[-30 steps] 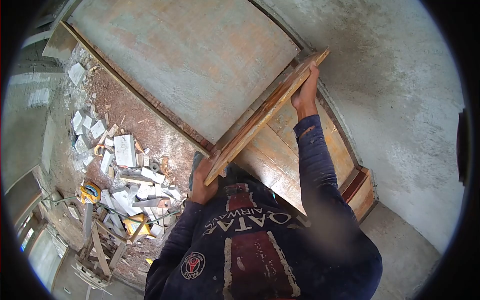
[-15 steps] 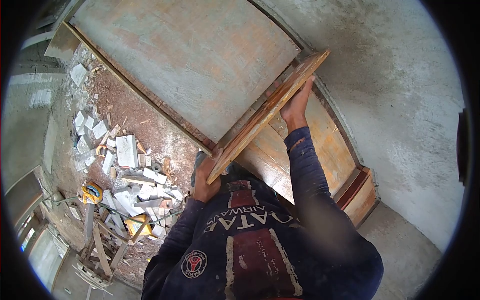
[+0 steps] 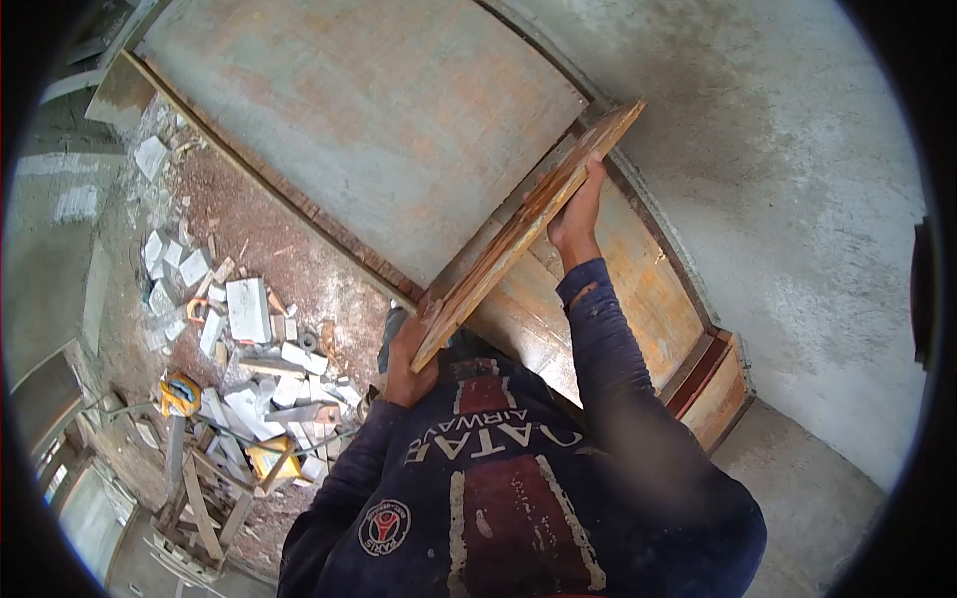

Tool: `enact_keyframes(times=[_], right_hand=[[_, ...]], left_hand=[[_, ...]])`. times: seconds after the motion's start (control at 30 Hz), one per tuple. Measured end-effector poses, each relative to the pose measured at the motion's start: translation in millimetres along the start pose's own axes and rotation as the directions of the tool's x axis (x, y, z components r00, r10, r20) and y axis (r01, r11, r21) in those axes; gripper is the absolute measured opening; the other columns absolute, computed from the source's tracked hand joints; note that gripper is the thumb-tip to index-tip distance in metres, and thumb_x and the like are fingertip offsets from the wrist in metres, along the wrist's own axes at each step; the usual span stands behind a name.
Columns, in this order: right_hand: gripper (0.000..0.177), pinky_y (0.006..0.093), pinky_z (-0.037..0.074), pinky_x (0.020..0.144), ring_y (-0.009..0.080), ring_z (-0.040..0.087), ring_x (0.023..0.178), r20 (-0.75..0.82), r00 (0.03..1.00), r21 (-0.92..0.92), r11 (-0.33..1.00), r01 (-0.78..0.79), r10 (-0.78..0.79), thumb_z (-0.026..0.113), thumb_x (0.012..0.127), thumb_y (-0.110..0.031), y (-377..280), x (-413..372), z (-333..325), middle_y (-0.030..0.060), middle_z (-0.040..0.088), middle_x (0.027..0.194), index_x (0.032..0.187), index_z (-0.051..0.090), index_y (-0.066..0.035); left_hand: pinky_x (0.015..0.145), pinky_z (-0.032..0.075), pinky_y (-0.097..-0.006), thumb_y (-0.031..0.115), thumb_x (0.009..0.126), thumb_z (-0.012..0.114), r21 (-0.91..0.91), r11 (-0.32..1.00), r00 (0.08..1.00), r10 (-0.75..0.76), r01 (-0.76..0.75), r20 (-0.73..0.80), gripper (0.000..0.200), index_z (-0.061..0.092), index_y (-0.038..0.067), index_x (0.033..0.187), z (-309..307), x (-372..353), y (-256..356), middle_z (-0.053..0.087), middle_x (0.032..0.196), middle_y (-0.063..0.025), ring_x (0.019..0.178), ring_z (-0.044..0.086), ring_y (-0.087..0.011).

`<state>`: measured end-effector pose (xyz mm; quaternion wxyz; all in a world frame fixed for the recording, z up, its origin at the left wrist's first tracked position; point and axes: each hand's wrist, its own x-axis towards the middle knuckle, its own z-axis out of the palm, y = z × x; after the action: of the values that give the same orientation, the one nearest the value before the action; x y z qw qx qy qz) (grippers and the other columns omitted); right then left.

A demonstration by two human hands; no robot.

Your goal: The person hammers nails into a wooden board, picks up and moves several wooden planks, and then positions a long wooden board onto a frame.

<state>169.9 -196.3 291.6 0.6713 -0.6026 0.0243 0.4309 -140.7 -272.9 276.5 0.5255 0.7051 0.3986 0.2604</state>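
Observation:
A long wooden board [image 3: 528, 234] is tilted on edge in front of me, running from lower left to upper right. My left hand [image 3: 407, 361] is closed around its lower end, close to my body. Higher up, my right hand [image 3: 578, 214] grips the board's near edge, its far fingers mostly hidden behind the wood. Beyond the board lies a wide flat panel [image 3: 359, 130] with a greyish, stained surface. On the near side of the board is a brownish panel [image 3: 623, 289], partly covered by my right arm.
A rough concrete wall [image 3: 778, 199] rises on the right. At left, white block pieces [image 3: 249, 310] and debris lie scattered on the reddish floor, with a yellow container [image 3: 273, 458] and a wooden trestle [image 3: 204, 508] nearby. A reddish timber edge [image 3: 698, 374] sits at lower right.
The board's upper end and my right hand have shifted slightly left and down. My left hand stays nearly in place. Both hands keep their grip.

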Motion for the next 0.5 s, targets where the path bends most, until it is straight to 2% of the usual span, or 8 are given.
enact_keyframes(times=[0.03,0.1,0.17,0.23,0.27,0.4,0.5], right_hand=[[0.076,0.0515,0.049,0.074,0.0294,0.051,0.096,-0.001,1.0,-0.004,1.0,-0.018,0.018,0.05,0.082,-0.07,1,0,0,0.0141,0.047,0.104,0.125,0.041,-0.008],[0.061,0.0461,0.049,0.066,0.0239,0.053,0.086,0.006,1.0,0.041,0.999,-0.026,0.026,0.054,0.083,-0.066,-2,-2,1,0.0072,0.046,0.09,0.106,0.044,-0.011],[0.06,0.046,0.049,0.066,0.0239,0.054,0.086,-0.002,1.0,0.034,0.999,-0.029,0.029,0.054,0.084,-0.066,-4,-3,3,0.0074,0.046,0.088,0.105,0.044,-0.01],[0.06,0.046,0.049,0.065,0.024,0.054,0.085,-0.009,1.0,0.026,0.999,-0.019,0.019,0.053,0.084,-0.066,-6,-7,7,0.0075,0.046,0.086,0.103,0.044,-0.01],[0.06,0.046,0.049,0.065,0.0242,0.054,0.085,-0.02,1.0,0.021,1.0,-0.004,0.005,0.053,0.083,-0.066,-7,-9,9,0.0078,0.047,0.086,0.103,0.044,-0.01],[0.061,0.0462,0.049,0.065,0.0246,0.055,0.084,-0.032,0.999,0.007,1.0,0.007,-0.007,0.053,0.083,-0.067,-7,-8,9,0.0082,0.048,0.087,0.104,0.044,-0.01],[0.062,0.0463,0.05,0.065,0.0245,0.055,0.083,-0.011,1.0,0.041,0.999,-0.026,0.027,0.054,0.082,-0.067,-2,-2,1,0.0079,0.048,0.087,0.105,0.045,-0.01]], left_hand=[[0.093,0.045,-0.038,-0.006,0.081,0.053,0.004,1.0,1.0,-0.018,0.018,-0.001,0.047,0.056,0.0,0.128,1,-1,0,0.06,0.121,-0.0234,0.105,0.058,-0.0402],[0.093,0.045,-0.0386,-0.006,0.081,0.052,-0.043,0.999,1.0,0.011,-0.011,-0.005,0.046,0.057,0.0,0.127,2,-3,-5,0.059,0.12,-0.0244,0.105,0.058,-0.0414],[0.093,0.044,-0.0391,-0.006,0.082,0.052,-0.024,0.998,0.998,-0.049,0.05,0.042,0.045,0.056,0.0,0.126,-1,-8,-9,0.058,0.12,-0.0252,0.105,0.057,-0.0423],[0.093,0.045,-0.0397,-0.006,0.082,0.052,-0.003,1.0,1.0,0.012,-0.012,0.013,0.044,0.057,-0.001,0.125,-3,0,5,0.058,0.119,-0.0258,0.104,0.057,-0.0426],[0.094,0.044,-0.0407,-0.006,0.081,0.052,-0.037,0.999,0.999,-0.034,0.034,0.018,0.044,0.057,-0.001,0.124,-2,-2,3,0.057,0.119,-0.0265,0.107,0.056,-0.0431],[0.098,0.043,-0.0413,-0.007,0.08,0.052,-0.044,0.998,0.998,-0.048,0.049,0.03,0.045,0.057,-0.001,0.125,-4,-5,2,0.056,0.123,-0.027,0.114,0.054,-0.0436],[0.102,0.041,-0.0413,-0.008,0.08,0.051,-0.072,0.997,0.999,0.007,-0.004,0.033,0.047,0.056,-0.001,0.125,-1,-5,-6,0.054,0.128,-0.0273,0.121,0.051,-0.044]])
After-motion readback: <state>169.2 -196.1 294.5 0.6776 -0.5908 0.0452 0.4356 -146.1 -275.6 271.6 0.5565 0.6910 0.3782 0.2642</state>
